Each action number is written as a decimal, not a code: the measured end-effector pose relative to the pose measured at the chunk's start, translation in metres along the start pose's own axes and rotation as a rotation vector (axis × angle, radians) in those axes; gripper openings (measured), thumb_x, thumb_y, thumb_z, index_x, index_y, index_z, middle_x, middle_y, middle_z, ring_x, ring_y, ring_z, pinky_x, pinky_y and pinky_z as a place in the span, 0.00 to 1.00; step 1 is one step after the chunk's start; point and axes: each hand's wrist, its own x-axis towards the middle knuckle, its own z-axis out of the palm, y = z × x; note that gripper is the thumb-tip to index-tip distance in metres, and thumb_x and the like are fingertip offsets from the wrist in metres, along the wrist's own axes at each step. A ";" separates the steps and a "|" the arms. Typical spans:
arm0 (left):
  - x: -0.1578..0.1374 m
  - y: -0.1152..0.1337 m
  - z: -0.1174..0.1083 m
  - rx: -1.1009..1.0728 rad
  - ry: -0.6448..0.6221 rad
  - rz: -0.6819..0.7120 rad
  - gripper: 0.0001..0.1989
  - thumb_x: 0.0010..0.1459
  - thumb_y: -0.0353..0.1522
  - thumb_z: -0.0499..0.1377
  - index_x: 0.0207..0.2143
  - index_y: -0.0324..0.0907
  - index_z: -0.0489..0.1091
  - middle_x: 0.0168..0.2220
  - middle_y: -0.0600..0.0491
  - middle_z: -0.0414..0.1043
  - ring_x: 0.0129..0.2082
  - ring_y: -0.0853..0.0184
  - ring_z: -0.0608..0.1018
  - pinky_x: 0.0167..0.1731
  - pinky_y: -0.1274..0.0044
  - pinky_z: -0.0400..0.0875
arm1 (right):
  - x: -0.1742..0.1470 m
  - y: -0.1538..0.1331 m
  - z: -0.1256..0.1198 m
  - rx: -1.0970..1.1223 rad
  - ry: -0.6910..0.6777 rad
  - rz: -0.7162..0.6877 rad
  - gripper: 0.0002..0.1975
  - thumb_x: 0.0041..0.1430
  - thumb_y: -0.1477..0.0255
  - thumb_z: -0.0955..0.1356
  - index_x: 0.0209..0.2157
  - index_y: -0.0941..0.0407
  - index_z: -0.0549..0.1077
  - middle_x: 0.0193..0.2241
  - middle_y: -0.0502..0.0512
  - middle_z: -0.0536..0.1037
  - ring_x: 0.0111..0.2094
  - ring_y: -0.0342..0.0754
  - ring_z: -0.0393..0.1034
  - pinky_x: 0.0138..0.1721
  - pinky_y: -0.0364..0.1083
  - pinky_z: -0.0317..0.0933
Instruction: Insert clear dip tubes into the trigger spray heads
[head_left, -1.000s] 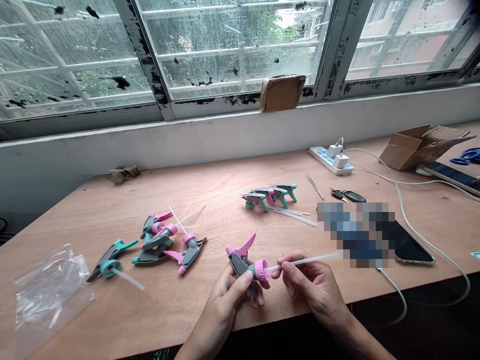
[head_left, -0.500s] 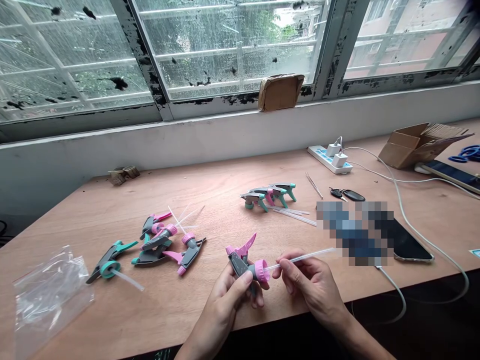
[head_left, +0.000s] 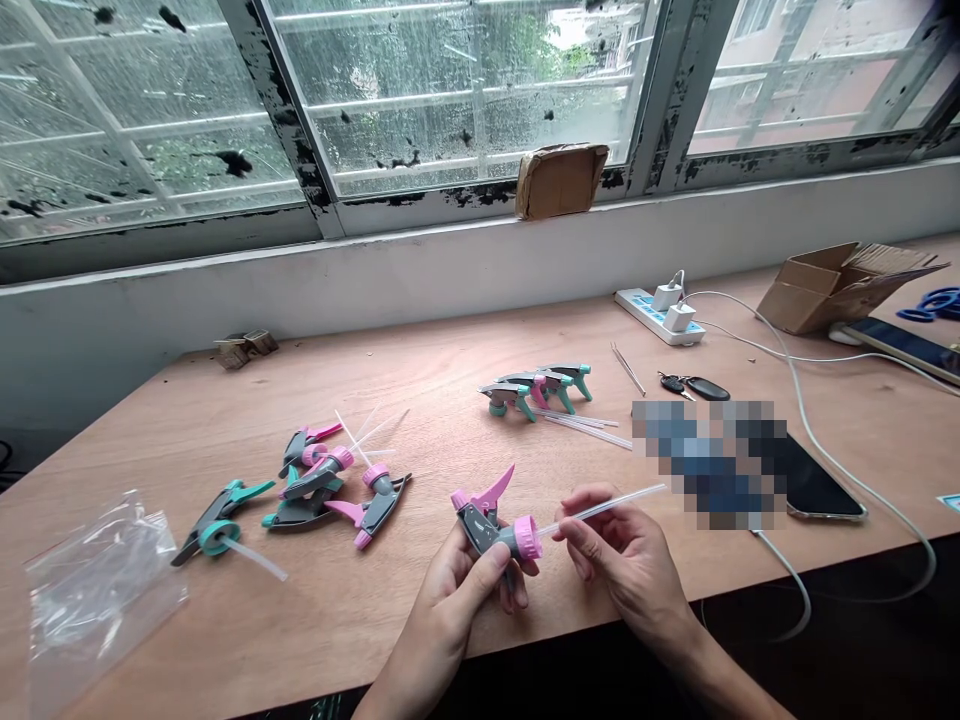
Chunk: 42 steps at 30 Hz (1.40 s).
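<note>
My left hand (head_left: 469, 590) is closed around a grey and pink trigger sprayer head (head_left: 487, 525), its pink collar facing right. A clear plastic dip tube (head_left: 622, 500) runs out of the collar, slanting up to the right. The fingers of my right hand (head_left: 622, 550) are loosely about this tube near the collar, thumb against it; how firmly they grip is hard to see. To the left lie several sprayer heads with tubes, among them a pink-collared one (head_left: 379, 500) and a teal one (head_left: 221, 530).
Further back stand several sprayer heads (head_left: 536, 388) beside loose tubes (head_left: 589, 428). A clear plastic bag (head_left: 105, 580) lies at left. At right are tweezers (head_left: 628, 370), keys (head_left: 675, 385), a phone (head_left: 817, 475), cables, a power strip (head_left: 660, 318) and a cardboard box (head_left: 817, 290).
My right fingers have loosened and spread slightly at the tube. The tube's free end has shifted slightly left and up. My left hand and the sprayer head have barely moved.
</note>
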 end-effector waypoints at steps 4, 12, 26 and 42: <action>0.000 -0.001 0.000 0.003 0.013 0.011 0.14 0.65 0.41 0.60 0.45 0.39 0.72 0.33 0.51 0.76 0.29 0.68 0.74 0.32 0.75 0.66 | 0.001 -0.003 0.001 -0.034 0.012 -0.014 0.15 0.60 0.59 0.73 0.34 0.57 0.76 0.25 0.54 0.79 0.17 0.39 0.62 0.18 0.41 0.58; 0.001 -0.006 -0.004 0.100 0.001 0.054 0.13 0.66 0.40 0.60 0.45 0.38 0.71 0.35 0.50 0.77 0.30 0.68 0.76 0.34 0.75 0.70 | -0.001 -0.002 0.001 -0.055 0.013 0.029 0.16 0.61 0.58 0.73 0.30 0.57 0.74 0.22 0.49 0.73 0.16 0.39 0.61 0.17 0.40 0.54; 0.003 0.001 0.004 0.124 0.048 0.062 0.15 0.64 0.39 0.63 0.47 0.37 0.74 0.37 0.46 0.79 0.31 0.65 0.77 0.30 0.76 0.69 | 0.001 -0.006 0.003 0.001 -0.113 0.100 0.18 0.63 0.57 0.71 0.30 0.57 0.70 0.21 0.49 0.74 0.15 0.39 0.64 0.17 0.40 0.55; 0.001 -0.002 0.002 0.179 -0.018 0.054 0.16 0.63 0.42 0.63 0.46 0.39 0.74 0.35 0.47 0.82 0.36 0.61 0.80 0.36 0.74 0.69 | 0.000 -0.004 0.003 -0.041 -0.119 0.055 0.18 0.63 0.58 0.71 0.27 0.57 0.73 0.21 0.50 0.74 0.19 0.40 0.67 0.23 0.40 0.61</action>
